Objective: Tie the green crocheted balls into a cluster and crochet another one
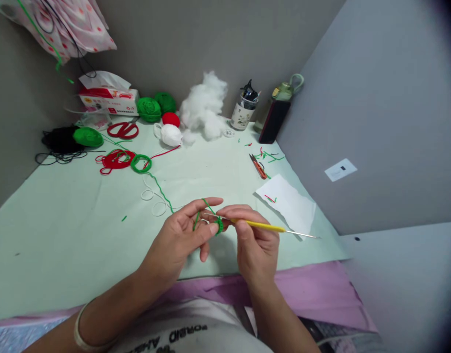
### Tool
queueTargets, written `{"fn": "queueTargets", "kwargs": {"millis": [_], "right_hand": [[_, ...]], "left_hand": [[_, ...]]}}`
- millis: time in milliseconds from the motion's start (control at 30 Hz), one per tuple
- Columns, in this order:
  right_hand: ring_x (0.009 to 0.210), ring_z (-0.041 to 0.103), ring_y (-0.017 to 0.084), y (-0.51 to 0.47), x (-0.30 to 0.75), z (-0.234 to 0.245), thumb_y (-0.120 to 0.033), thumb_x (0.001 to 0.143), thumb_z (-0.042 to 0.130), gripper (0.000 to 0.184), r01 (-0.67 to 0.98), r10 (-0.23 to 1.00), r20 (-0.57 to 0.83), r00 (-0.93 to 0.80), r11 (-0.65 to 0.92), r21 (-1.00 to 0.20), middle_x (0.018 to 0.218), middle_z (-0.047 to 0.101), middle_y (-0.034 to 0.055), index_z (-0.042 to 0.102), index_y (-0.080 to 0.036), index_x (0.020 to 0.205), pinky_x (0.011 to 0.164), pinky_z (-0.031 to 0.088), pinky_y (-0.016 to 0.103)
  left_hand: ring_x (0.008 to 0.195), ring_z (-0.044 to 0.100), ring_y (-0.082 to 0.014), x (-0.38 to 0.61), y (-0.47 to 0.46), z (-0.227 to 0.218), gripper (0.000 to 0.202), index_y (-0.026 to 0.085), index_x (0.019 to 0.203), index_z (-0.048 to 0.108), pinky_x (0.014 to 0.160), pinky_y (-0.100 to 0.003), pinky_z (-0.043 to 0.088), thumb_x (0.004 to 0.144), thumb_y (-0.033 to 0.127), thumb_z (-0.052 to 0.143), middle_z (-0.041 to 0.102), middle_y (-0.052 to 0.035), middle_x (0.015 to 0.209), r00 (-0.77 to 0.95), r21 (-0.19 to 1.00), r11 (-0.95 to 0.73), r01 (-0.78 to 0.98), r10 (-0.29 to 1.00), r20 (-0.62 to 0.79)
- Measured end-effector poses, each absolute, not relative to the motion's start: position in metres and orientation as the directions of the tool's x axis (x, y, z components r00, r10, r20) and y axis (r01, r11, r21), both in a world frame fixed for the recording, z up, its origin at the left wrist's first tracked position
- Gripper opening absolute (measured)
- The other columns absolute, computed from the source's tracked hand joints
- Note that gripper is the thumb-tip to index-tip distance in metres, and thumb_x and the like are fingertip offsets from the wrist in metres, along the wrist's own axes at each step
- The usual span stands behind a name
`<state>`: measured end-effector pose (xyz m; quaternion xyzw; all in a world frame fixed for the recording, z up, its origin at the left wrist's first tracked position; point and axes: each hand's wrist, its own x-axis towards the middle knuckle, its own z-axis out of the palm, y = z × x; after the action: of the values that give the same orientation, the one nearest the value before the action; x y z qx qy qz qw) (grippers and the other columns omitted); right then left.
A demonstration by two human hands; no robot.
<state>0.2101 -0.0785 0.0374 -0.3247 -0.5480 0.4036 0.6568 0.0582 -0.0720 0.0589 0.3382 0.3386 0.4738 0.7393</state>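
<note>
- Across the far side of the pale desk, you have a fluffy, cloud-like heap of white stuffing, with a smooth round red yarn ball and a white yarn ball just beside it.
- Left of these, two wound green yarn balls sit against a printed tissue box; nearer you lie red-handled scissors, a loose red yarn coil and a ring-shaped green yarn coil.
- Between your hands, above the desk near its front edge, is a small, curved, knobbly green crochet piece.
- Your left hand pinches that piece by thumb and fingers, index finger extended with a green strand over it.
- Your right hand closes around the yellow grip of a slim metal crochet hook, one tip pointing at the work.
- Grey partition walls bound the desk at back and sides; torn white paper lies beyond your right hand, and a broad flat stretch of desk spreads to your left.
</note>
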Motion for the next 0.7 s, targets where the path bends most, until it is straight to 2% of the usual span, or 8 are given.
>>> {"fn": "queueTargets", "kwargs": {"millis": [267, 400, 467, 600, 700], "right_hand": [[0.080, 0.065, 0.014, -0.0781, 0.2133, 0.0381, -0.025, 0.102, 0.061, 0.019, -0.261, 0.908, 0.415, 0.047, 0.412, -0.873, 0.096, 0.072, 0.0039, 0.080, -0.026, 0.104, 0.071, 0.055, 0.030], [0.096, 0.069, 0.018, -0.0794, 0.2105, 0.0396, -0.023, 0.102, 0.062, 0.019, -0.175, 0.891, 0.452, 0.034, 0.450, -0.876, 0.101, 0.076, 0.0054, 0.081, -0.027, 0.105, 0.074, 0.057, 0.030], [0.094, 0.069, 0.017, -0.0796, 0.2095, 0.0395, -0.022, 0.101, 0.063, 0.019, -0.156, 0.890, 0.453, 0.056, 0.456, -0.876, 0.101, 0.077, 0.0051, 0.081, -0.027, 0.104, 0.075, 0.057, 0.030], [0.074, 0.067, 0.011, -0.0771, 0.2110, 0.0392, -0.029, 0.104, 0.061, 0.019, -0.348, 0.941, 0.331, 0.065, 0.333, -0.876, 0.096, 0.077, 0.0028, 0.079, -0.025, 0.100, 0.070, 0.057, 0.026], [0.072, 0.069, 0.011, -0.0764, 0.2135, 0.0399, -0.031, 0.106, 0.056, 0.023, -0.415, 0.956, 0.291, 0.021, 0.273, -0.868, 0.092, 0.078, 0.0024, 0.076, -0.023, 0.098, 0.070, 0.058, 0.025]], "left_hand": [[0.049, 0.042, -0.0021, 0.0566, -0.0720, 0.0621, 0.044, 0.021, 0.125, 0.071, 0.042, -0.016, 0.044, 0.083, 0.025, 0.082, 0.059, 0.0038, 0.083, 0.293, 0.829, 0.321, -0.459, 0.935, -0.200], [0.053, 0.051, -0.0041, 0.0570, -0.0746, 0.0592, 0.049, 0.023, 0.131, 0.068, 0.045, -0.017, 0.046, 0.084, 0.026, 0.082, 0.060, 0.0029, 0.085, 0.315, 0.855, 0.303, -0.421, 0.933, -0.175], [0.054, 0.052, -0.0041, 0.0568, -0.0752, 0.0581, 0.046, 0.023, 0.130, 0.068, 0.046, -0.017, 0.046, 0.085, 0.026, 0.081, 0.060, 0.0024, 0.087, 0.321, 0.861, 0.298, -0.413, 0.932, -0.168], [0.057, 0.052, -0.0048, 0.0548, -0.0743, 0.0593, 0.043, 0.022, 0.128, 0.070, 0.044, -0.016, 0.043, 0.086, 0.026, 0.080, 0.061, 0.0005, 0.091, 0.318, 0.845, 0.322, -0.428, 0.928, -0.192], [0.052, 0.050, -0.0023, 0.0527, -0.0735, 0.0606, 0.038, 0.023, 0.125, 0.072, 0.045, -0.017, 0.042, 0.087, 0.028, 0.079, 0.060, 0.0017, 0.091, 0.334, 0.844, 0.339, -0.417, 0.920, -0.204]]}}
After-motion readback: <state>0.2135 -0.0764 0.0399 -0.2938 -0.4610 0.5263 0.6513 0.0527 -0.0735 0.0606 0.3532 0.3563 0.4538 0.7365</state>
